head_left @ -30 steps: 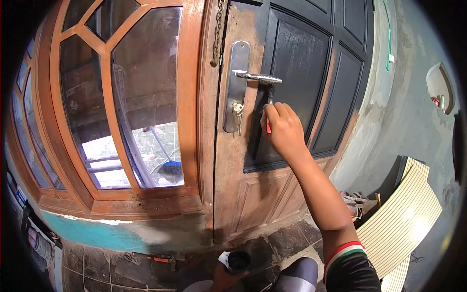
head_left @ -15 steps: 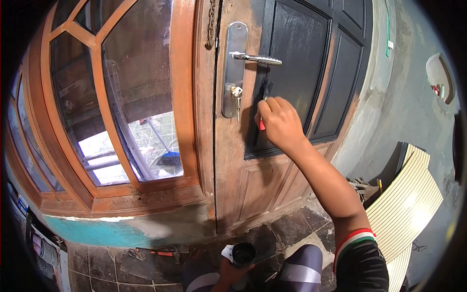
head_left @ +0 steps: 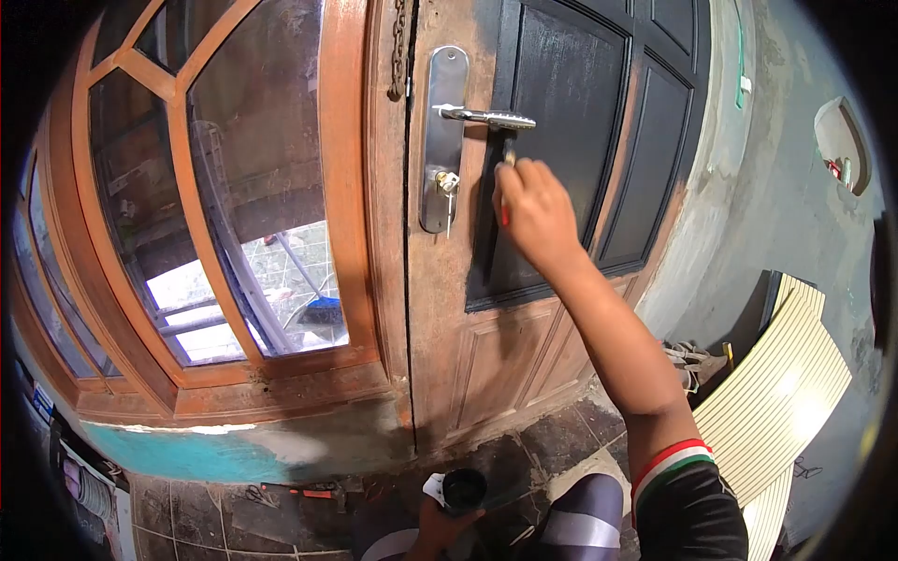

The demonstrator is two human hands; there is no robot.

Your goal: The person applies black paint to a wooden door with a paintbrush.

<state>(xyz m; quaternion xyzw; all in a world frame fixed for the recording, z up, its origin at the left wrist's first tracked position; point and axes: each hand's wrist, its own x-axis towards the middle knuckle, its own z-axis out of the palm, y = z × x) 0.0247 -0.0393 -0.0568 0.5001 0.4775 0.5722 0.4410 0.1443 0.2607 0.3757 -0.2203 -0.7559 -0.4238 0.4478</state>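
Observation:
My right hand (head_left: 535,215) grips a small paintbrush (head_left: 506,178) with a red handle, its bristles against the black painted panel of the wooden door (head_left: 449,346), just under the metal door handle (head_left: 486,117). A key (head_left: 447,183) hangs in the lock of the long metal plate. Low in view, my left hand (head_left: 438,525) holds a small tin of black paint (head_left: 462,490) above my knee. The door's upper panels are black; its lower part and left stile are bare brown wood.
An orange-brown window frame (head_left: 360,234) with glass panes stands left of the door, with a chain (head_left: 399,51) hanging between them. A stack of pale corrugated sheets (head_left: 781,402) leans at the right. Tools lie on the dark tiled floor (head_left: 281,491).
My right hand has moved the brush down and then back up along the panel's left edge below the handle. The left hand with the tin has stayed low.

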